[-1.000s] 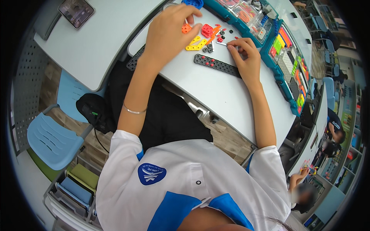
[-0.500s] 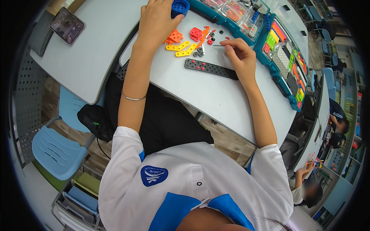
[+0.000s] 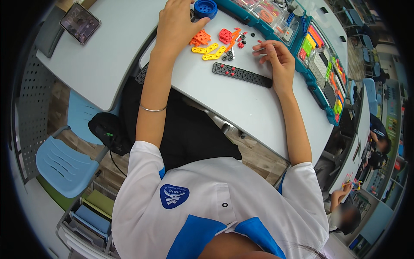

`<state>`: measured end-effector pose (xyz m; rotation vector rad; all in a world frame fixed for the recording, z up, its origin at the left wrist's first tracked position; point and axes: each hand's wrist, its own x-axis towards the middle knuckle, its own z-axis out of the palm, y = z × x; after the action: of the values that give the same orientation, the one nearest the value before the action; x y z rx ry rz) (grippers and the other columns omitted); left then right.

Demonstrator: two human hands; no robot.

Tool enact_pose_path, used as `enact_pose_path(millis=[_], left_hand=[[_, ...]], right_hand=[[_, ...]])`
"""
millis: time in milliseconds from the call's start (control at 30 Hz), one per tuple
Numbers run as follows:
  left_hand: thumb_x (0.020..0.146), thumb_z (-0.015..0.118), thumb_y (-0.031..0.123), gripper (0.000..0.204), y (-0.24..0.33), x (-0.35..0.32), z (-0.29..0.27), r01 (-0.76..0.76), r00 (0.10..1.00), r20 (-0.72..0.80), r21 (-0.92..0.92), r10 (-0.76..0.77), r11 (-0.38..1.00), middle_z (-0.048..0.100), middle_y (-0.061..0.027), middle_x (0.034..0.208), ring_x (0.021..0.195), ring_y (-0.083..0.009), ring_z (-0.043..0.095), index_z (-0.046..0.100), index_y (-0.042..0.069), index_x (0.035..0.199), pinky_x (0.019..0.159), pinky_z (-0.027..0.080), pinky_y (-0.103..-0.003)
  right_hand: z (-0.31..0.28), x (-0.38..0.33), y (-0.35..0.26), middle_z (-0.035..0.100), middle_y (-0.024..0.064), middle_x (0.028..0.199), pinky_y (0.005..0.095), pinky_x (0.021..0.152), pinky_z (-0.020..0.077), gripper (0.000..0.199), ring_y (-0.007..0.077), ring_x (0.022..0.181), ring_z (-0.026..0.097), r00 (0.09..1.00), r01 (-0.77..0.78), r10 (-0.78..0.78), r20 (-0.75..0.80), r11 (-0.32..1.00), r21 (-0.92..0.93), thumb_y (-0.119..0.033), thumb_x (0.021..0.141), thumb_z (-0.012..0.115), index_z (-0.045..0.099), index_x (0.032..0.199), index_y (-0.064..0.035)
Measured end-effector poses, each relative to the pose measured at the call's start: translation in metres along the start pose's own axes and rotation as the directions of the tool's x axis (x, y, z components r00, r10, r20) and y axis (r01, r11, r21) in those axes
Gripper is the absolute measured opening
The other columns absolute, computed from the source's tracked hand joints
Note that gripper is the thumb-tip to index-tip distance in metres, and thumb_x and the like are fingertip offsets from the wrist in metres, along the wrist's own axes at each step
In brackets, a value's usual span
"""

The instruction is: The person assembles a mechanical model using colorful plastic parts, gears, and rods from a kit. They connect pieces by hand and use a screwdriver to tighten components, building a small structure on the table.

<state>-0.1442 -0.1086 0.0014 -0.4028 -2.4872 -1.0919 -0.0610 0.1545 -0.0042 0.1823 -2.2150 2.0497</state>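
Observation:
My left hand (image 3: pixel 177 30) reaches to the table's far edge, thumb spread away from the fingers, beside a blue wheel (image 3: pixel 205 8). A dark grey ring (image 3: pixel 192 15) shows between thumb and fingers; the upper border cuts off part of the hand. My right hand (image 3: pixel 279 60) is raised over the table, thumb and fingers pinched on a thin metal rod, little of which shows. Below it lies a long black perforated beam (image 3: pixel 248 77) with red pegs in one end. Yellow angled beams (image 3: pixel 205 49), orange pieces (image 3: pixel 200 38) and a red block (image 3: pixel 225 36) lie between my hands.
A teal case (image 3: pixel 317 93) with coloured building parts stands open at the right and far side. Small black and red connectors (image 3: pixel 241 42) are scattered near the loose pieces. A phone (image 3: pixel 80 23) lies on the left table. Blue chairs (image 3: pixel 64 166) stand at the left.
The view has shifted slightly. My right hand has turned, and the rod that stuck out from its fingertips hardly shows. My left hand stays beside the blue wheel.

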Motion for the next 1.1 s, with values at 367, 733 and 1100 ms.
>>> enact_pose_path(millis=[367, 733, 1100], left_hand=[[0.08, 0.081, 0.027, 0.054, -0.006, 0.001, 0.002, -0.071, 0.997, -0.027, 0.004, 0.071, 0.997, 0.064, -0.018, 0.12, 0.116, -0.0344, 0.054, 0.063, 0.001, 0.125, 0.103, 0.044, -0.042], [0.073, 0.088, 0.039, 0.053, 0.02, -0.023, 0.014, -0.409, 0.888, 0.05, -0.369, 0.457, 0.835, 0.071, -0.0046, 0.116, 0.114, -0.0212, 0.059, 0.074, 0.014, 0.118, 0.097, 0.049, -0.035], [0.07, 0.09, 0.033, 0.054, 0.019, -0.026, 0.015, -0.372, 0.892, 0.107, -0.377, 0.439, 0.848, 0.072, -0.0043, 0.114, 0.116, -0.0216, 0.061, 0.074, 0.011, 0.117, 0.102, 0.048, -0.037]], right_hand=[[0.004, -0.005, 0.009, 0.071, 0.0031, 0.106, 0.0211, 0.071, 0.05, 0.016, 0.0082, 0.088, 0.065, 0.992, 0.119, -0.097, 0.077, 0.925, -0.36, -0.01, 0.093, 0.072, 0.076, 0.107, -0.003], [0.014, -0.01, -0.004, 0.072, 0.0062, 0.085, 0.0248, 0.065, 0.0517, 0.015, 0.0142, 0.073, 0.068, 0.977, 0.213, -0.197, 0.084, 0.85, -0.481, -0.003, 0.092, 0.069, 0.075, 0.106, -0.0009], [0.011, -0.006, 0.002, 0.066, 0.0087, 0.08, 0.0283, 0.06, 0.0473, 0.011, 0.0173, 0.065, 0.06, 0.905, 0.422, -0.361, 0.225, 0.694, -0.584, -0.002, 0.09, 0.071, 0.073, 0.1, 0.0004]])
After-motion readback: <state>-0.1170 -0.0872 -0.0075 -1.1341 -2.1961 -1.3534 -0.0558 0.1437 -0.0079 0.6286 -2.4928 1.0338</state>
